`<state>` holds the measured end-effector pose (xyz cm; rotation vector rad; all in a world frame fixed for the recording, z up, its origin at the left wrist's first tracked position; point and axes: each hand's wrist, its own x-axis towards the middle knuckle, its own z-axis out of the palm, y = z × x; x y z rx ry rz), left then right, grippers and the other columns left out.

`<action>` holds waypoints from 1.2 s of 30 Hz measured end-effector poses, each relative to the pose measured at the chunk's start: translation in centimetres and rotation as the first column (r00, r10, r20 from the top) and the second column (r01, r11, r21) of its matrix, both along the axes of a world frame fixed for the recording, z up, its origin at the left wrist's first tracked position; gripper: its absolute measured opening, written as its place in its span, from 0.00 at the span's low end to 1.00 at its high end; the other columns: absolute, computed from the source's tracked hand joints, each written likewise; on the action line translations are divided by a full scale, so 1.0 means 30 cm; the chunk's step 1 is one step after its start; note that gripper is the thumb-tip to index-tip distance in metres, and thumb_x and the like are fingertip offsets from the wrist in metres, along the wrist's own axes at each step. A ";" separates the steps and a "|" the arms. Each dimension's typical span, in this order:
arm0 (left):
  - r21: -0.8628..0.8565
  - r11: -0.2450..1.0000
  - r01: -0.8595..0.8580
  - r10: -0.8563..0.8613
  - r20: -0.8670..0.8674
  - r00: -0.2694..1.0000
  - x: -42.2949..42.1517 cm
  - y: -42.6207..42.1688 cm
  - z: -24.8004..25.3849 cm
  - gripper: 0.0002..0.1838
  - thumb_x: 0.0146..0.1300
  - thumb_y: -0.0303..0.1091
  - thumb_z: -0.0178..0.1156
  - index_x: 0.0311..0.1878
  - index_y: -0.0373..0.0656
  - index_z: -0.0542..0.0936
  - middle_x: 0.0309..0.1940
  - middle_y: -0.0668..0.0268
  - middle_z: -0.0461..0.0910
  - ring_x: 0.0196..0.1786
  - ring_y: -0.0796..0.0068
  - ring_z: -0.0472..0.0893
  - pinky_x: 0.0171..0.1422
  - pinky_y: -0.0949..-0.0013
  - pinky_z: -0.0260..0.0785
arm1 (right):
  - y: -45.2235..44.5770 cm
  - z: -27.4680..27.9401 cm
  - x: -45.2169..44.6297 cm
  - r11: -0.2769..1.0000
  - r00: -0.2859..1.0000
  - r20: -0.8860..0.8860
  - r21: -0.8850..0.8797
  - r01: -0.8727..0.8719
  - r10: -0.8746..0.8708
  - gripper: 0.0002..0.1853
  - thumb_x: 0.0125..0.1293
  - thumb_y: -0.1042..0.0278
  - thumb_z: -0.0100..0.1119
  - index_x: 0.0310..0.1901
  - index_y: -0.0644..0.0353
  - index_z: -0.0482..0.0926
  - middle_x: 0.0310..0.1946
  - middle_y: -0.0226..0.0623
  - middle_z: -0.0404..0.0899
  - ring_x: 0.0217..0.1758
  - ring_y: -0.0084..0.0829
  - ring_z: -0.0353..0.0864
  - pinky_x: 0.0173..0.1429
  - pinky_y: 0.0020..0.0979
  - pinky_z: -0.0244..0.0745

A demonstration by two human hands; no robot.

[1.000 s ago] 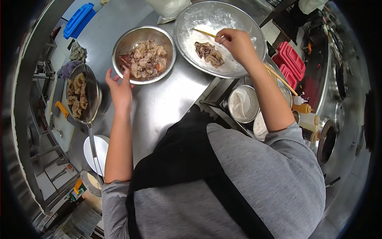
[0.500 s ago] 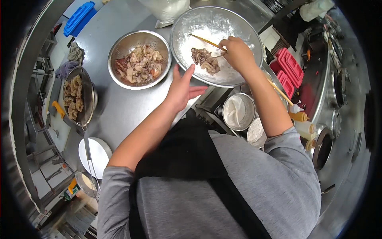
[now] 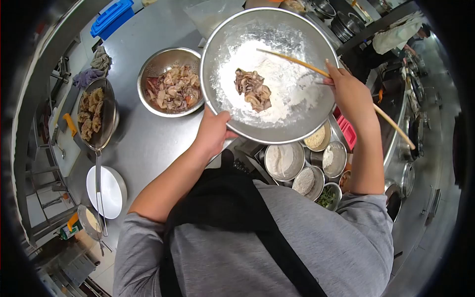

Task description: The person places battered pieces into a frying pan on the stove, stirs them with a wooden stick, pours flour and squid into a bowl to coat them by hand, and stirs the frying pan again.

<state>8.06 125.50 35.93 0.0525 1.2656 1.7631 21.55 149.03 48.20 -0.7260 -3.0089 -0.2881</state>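
Note:
A large metal bowl (image 3: 297, 126) holds white flour (image 3: 284, 79) and a clump of raw meat pieces (image 3: 253, 90). My left hand (image 3: 213, 132) grips its near left rim. At the right rim is my right hand (image 3: 350, 94), closed around a long wooden chopstick (image 3: 292, 60) that reaches over the flour; its other end sticks out to the right behind my wrist. Whether my right fingers also grip the bowl is unclear. Left of the large bowl, a smaller perforated metal bowl (image 3: 148, 103) contains more raw pieces (image 3: 175, 86).
A strainer (image 3: 113, 129) with fried pieces lies at the left, over a white bowl (image 3: 113, 193). Small metal containers of powders (image 3: 284, 161) and greens (image 3: 326, 197) stand below the large bowl. A blue container (image 3: 112, 19) is at the far left; another person (image 3: 401, 34) stands at upper right.
My left hand has moved from beside the smaller bowl to the large bowl's rim. The large bowl has come nearer, and my right hand has moved right to its edge.

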 end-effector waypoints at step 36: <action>-0.023 0.250 -0.968 0.727 -0.656 0.203 0.928 -0.297 0.288 0.30 0.57 0.23 0.45 0.65 0.41 0.53 0.49 0.57 0.72 0.39 0.71 0.80 0.27 0.74 0.77 | -0.245 -0.068 -0.046 0.070 0.041 -0.273 0.098 -0.993 0.961 0.18 0.57 0.73 0.50 0.48 0.44 0.80 0.31 0.33 0.76 0.34 0.35 0.80 0.36 0.35 0.76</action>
